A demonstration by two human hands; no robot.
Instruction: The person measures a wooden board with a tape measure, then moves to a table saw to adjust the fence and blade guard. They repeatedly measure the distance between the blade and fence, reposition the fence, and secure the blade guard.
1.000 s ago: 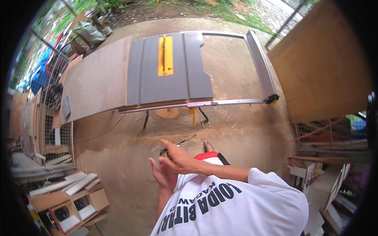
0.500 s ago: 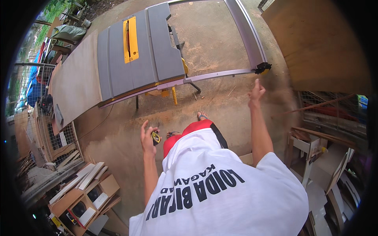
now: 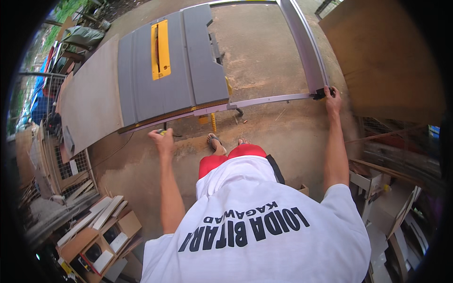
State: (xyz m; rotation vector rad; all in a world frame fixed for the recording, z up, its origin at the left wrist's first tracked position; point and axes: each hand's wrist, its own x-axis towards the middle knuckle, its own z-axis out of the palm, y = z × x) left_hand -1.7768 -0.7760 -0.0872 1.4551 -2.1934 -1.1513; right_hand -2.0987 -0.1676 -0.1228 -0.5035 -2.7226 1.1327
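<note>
A table saw (image 3: 137, 70) with a grey top and a yellow blade insert (image 3: 161, 49) stands in front of me. Its long pale fence (image 3: 304, 47) sits out at the right end of the extended rail (image 3: 271, 100). My right hand (image 3: 333, 103) is closed round the black latch (image 3: 321, 93) at the fence's near end. Close to the saw's front edge, my left hand (image 3: 163, 141) is wrapped round a small yellow-and-black tape measure (image 3: 162, 132), mostly hidden by the fingers.
A plywood panel (image 3: 92, 89) adjoins the saw on the left. A big brown board (image 3: 391, 56) stands at the right. Offcuts and wooden boxes (image 3: 106, 236) lie at lower left, more scrap panels (image 3: 391, 212) at lower right. A thin cord crosses the concrete floor.
I have stepped nearer the saw. My right hand has reached forward and taken hold of the fence latch. The left hand, still with the tape measure, has moved forward and left to the saw's front edge.
</note>
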